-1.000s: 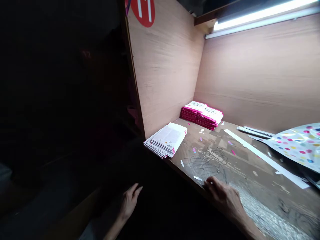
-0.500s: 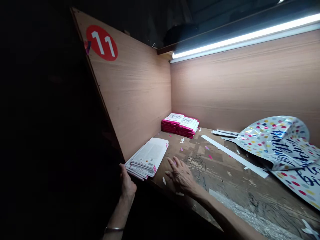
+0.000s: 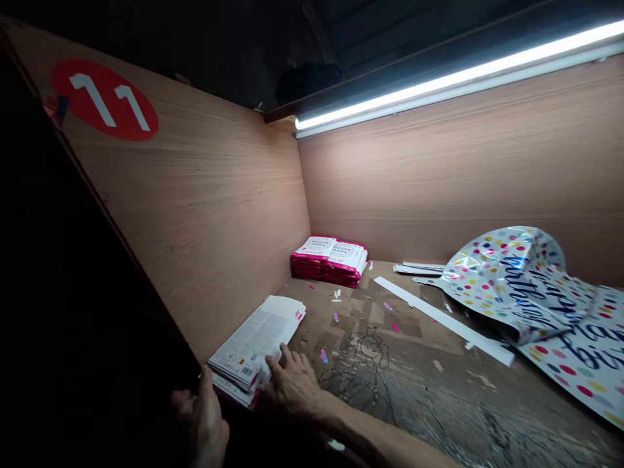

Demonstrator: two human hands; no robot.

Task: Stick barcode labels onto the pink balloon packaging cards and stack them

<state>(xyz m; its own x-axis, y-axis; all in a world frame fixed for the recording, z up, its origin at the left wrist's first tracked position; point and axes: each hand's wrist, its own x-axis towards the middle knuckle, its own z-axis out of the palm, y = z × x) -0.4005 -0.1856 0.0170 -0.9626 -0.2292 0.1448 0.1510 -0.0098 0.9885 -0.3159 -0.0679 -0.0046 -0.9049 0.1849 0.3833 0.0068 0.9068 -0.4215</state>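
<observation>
A stack of white printed packets (image 3: 258, 338) with pink edges and barcodes lies at the table's near left corner, against the side panel. My left hand (image 3: 207, 416) is at the stack's near left corner, thumb up and fingers apart, partly lost in shadow. At the right edge of the stack, my right hand (image 3: 296, 385) has its fingers bent over the near corner, where the upper packets look slightly bowed. Its lower fingers are in shadow.
Pink-edged packets (image 3: 329, 260) stand piled in the back corner. Shiny dotted foil balloons (image 3: 511, 286) lie at right, beside a long white strip (image 3: 443, 322). Paper scraps dot the worn wooden table (image 3: 419, 370). A side panel (image 3: 205, 214) and a tube light (image 3: 439, 78) border the space.
My right hand has moved left from the bare tabletop to the stack's right edge. My left hand stays near the stack's left corner. The view has shifted, showing the panel larger.
</observation>
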